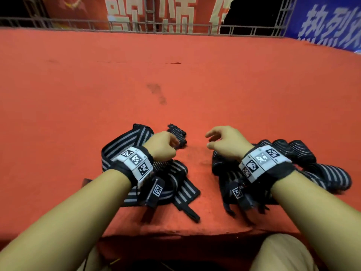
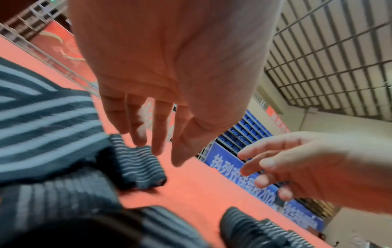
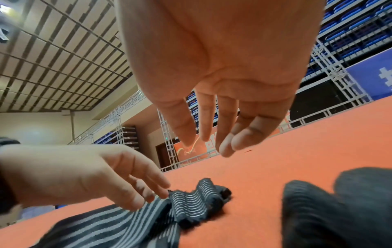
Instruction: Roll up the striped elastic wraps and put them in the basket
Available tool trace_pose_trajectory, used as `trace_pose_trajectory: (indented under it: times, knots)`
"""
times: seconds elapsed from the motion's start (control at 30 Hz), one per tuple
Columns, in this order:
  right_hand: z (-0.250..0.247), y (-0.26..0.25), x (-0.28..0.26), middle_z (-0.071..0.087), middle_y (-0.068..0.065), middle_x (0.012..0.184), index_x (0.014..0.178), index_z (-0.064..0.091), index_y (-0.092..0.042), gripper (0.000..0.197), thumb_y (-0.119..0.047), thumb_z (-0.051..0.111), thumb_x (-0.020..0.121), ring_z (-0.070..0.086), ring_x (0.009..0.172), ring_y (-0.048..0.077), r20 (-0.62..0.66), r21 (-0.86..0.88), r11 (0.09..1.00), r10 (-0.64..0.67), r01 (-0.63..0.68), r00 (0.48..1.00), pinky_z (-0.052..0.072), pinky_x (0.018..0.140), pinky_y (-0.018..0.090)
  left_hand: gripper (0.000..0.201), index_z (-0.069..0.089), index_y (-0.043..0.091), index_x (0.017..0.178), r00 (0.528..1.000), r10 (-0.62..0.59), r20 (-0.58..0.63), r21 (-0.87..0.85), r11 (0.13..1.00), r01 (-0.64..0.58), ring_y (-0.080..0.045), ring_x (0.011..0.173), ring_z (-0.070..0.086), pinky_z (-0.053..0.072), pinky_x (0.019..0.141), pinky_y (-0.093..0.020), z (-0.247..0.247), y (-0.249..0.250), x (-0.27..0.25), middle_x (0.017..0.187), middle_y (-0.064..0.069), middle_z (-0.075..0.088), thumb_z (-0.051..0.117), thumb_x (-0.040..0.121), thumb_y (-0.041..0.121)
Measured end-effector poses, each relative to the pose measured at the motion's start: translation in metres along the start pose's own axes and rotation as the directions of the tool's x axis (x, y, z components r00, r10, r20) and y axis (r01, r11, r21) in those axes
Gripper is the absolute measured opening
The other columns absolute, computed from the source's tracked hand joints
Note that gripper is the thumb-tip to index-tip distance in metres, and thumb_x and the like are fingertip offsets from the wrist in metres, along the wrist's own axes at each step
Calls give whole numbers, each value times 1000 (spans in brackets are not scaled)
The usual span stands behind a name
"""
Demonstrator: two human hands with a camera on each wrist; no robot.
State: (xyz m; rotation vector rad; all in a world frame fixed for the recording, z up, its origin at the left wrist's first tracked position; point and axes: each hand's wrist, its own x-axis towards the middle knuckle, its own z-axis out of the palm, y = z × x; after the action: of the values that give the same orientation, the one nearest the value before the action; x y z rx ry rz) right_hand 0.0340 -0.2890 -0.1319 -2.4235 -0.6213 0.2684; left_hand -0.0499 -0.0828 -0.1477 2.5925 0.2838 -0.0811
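1. While the loose striped wrap [image 1: 136, 139] lay spread on the red carpet [image 1: 175, 85], its crumpled end [image 1: 177, 134] sat just past my left hand [image 1: 163, 146], fingers relaxed, holding nothing, ready to start a roll.
2. My right hand [image 1: 224, 141] hovered empty, loosely curled, beside the finished rolls [image 1: 293, 151]; no basket showed.

Head view: bright, even light on the red surface [image 1: 175, 75], colour saturated, top corners fall to black. Soft faint shadows under the hands and the wraps [image 1: 166, 180]. Strong wide-angle bend: railing [image 1: 117, 24] bows, forearms stretch at the bottom edge. Left wrist view: left hand [image 2: 169, 70] close and soft, wraps [image 2: 53, 125] beside it motion-smeared, ceiling grid sharper. Right wrist view: right hand [image 3: 229, 67] fills the top, slightly blurred; dark rolls [image 3: 339, 209] below it out of focus; hazy glare patch on the wall left of the hands.
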Motion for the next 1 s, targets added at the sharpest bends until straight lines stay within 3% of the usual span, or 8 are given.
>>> trace_pose_trajectory:
  times: [0.17,0.27,0.4,0.53,0.63,0.8,0.9,1.0]
  knots:
    - [43,-37,48,67,3,112,116,67,-21,40,-23,83,79,66,92,21,124,38,995,82,-87,989,57,84,37,50,64,20,131,995,-60,77,135,990,49,-19,118,62,49,100,-27,1,-46,18,129,-2,67,71,82,20]
    - [72,-45,73,63,2,113,121,64,-16,50,-27,86,77,66,105,24,168,33,986,156,-163,973,58,90,42,65,58,25,138,974,-113,197,161,984,82,-16,118,61,49,101,-28,1,-66,26,130,2,66,81,78,36]
    - [94,-49,98,69,1,98,96,64,-12,35,-33,85,78,66,97,22,191,46,969,230,-242,954,54,88,33,81,49,24,147,946,-132,296,119,988,101,-17,118,61,48,100,-25,-3,-80,39,135,1,63,84,76,43]
    - [106,-49,111,65,9,105,108,57,-9,58,-47,84,73,64,101,29,111,-90,945,324,-315,939,54,90,35,90,40,29,152,960,-144,239,323,944,61,-30,136,38,37,112,-39,7,-82,44,146,-4,42,79,75,56]
    - [107,-49,115,69,7,94,83,62,-15,26,-36,78,83,66,89,27,109,-150,954,278,-260,955,52,77,31,90,40,29,152,962,-155,226,378,924,60,-32,136,31,35,113,-44,14,-81,46,146,-5,36,78,76,59]
    - [84,-53,108,72,12,86,87,75,-5,14,-19,75,83,63,77,25,-24,-35,963,266,-266,964,56,75,34,76,59,29,138,982,-104,160,282,958,56,-24,127,43,46,103,-42,14,-90,44,134,3,51,84,70,53]
    - [56,-55,96,67,9,77,80,73,-9,7,-15,75,83,61,70,24,-102,55,968,248,-243,963,61,77,41,49,73,31,116,987,-109,119,246,966,77,-15,112,62,54,91,-36,12,-89,40,117,9,67,86,72,45]
    - [30,-54,80,65,7,72,76,70,-12,13,-19,76,85,59,65,22,-113,109,969,235,-223,965,60,72,39,23,77,25,98,987,-129,93,207,972,108,-17,97,68,57,82,-34,6,-86,39,99,6,73,83,78,35]
